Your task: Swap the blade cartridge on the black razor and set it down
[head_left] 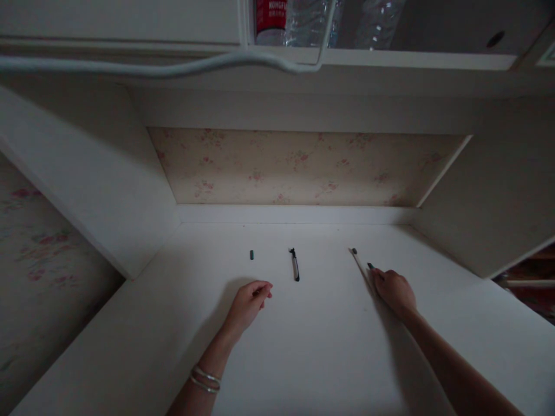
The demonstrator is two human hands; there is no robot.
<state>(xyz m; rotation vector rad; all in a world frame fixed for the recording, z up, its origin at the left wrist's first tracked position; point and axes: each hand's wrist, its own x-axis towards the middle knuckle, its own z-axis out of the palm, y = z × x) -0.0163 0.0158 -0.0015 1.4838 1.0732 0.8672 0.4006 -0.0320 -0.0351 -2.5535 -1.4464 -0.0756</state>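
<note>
My left hand [248, 305] hovers near the white tabletop, fingers curled in loosely, and nothing shows in them. Beyond it lies a small dark green block [252, 255]. To its right is a slim black-and-grey pen-like object [295, 267] with a small side piece at its far end. At the right, my right hand [395, 290] is closed around a dark object [371, 266]; only its tip sticks out past the fingers, so its kind is hidden. Just left of this hand, a thin pale stick with a dark head [359, 261], like a toothbrush, lies slanted, its near end hidden.
White panels [477, 190] flank the tabletop [299, 346] on both sides. Floral wallpaper [299, 167] covers the back. Overhead, a shelf [416, 59] holds clear plastic bottles [377, 23] and a red-labelled one [271, 16]. A white cable [173, 69] hangs across the front.
</note>
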